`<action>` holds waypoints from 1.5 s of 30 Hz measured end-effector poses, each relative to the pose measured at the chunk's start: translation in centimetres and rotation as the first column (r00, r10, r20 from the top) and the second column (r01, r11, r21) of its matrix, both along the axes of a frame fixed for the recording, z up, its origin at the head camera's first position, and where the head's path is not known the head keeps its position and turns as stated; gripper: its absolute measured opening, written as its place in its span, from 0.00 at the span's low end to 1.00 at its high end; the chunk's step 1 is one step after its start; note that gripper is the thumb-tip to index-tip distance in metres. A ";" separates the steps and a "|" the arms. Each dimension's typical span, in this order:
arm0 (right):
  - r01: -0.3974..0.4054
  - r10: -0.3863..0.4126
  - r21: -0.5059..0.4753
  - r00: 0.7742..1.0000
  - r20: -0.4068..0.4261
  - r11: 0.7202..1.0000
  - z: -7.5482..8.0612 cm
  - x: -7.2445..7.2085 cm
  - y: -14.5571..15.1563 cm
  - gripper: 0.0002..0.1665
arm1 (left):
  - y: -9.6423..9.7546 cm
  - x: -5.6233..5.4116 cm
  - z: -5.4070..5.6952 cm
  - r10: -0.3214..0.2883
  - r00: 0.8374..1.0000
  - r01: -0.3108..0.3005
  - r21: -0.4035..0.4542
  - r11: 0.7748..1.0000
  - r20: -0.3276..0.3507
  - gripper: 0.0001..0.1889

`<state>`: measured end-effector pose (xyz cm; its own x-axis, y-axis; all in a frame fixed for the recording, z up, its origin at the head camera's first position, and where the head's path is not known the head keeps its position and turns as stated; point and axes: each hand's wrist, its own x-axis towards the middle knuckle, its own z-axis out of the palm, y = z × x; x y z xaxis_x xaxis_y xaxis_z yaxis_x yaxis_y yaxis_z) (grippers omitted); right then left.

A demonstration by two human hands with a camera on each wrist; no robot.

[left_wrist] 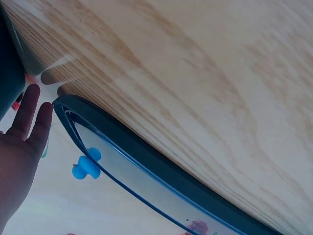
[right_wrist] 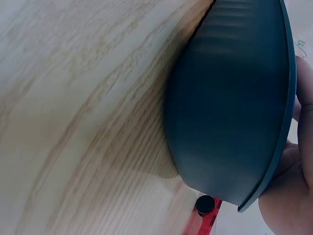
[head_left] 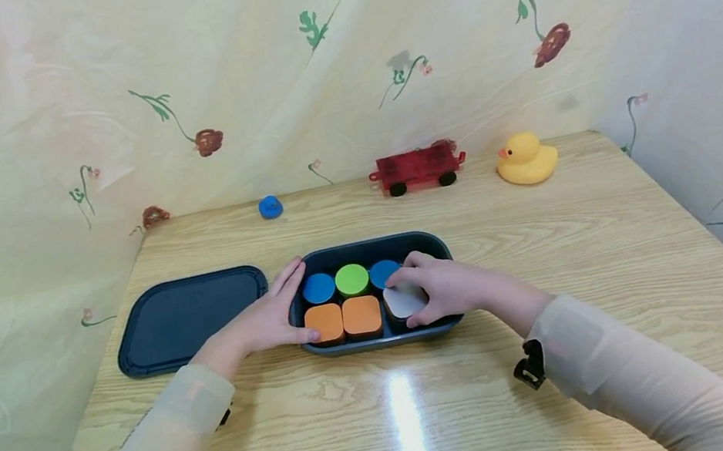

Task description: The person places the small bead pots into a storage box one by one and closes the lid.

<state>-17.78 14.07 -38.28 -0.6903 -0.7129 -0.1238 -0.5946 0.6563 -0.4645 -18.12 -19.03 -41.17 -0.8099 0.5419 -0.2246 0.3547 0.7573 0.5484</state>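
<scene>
A dark blue oblong container (head_left: 371, 243) holds several coloured pieces. Two blue round ones (head_left: 319, 288) and a lime-green round one (head_left: 352, 280) form the back row. In front are two orange square blocks (head_left: 362, 316) and, right of them, a white-topped square block (head_left: 404, 302). My right hand (head_left: 444, 287) reaches over the right end and grips that white-topped block between thumb and fingers. With fingers extended, my left hand (head_left: 270, 321) rests at the container's left end, the thumb near the corner of the left orange block. The right palm covers the container's right end.
A dark blue lid (head_left: 189, 321) lies left of the container. Along the back of the wooden table stand a small blue duck (head_left: 271, 207), a red toy wagon (head_left: 416, 169) and a yellow duck (head_left: 527, 160). A flowered cloth hangs behind.
</scene>
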 end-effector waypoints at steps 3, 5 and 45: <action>-0.006 0.006 0.000 1.000 -0.006 1.000 -0.1 0.0 -0.2 0.33 | 0.0 0.0 0.0 -0.002 1.000 0.002 0.000 1.000 -0.005 0.60; -0.011 0.011 0.001 1.000 -0.005 1.000 -0.1 0.0 -0.3 0.33 | 0.0 0.1 0.1 -0.003 1.000 0.003 -0.003 1.000 -0.007 0.60; -0.004 0.006 0.080 1.000 -0.024 0.997 -0.6 0.3 -1.5 0.34 | 0.0 0.1 0.0 -0.005 1.000 0.005 -0.002 1.000 -0.014 0.59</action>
<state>-17.51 12.58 -38.92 -0.6903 -0.7049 -0.1635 -0.6085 0.6877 -0.3959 -18.06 -19.05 -41.19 -0.8105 0.5453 -0.2140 0.3661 0.7567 0.5416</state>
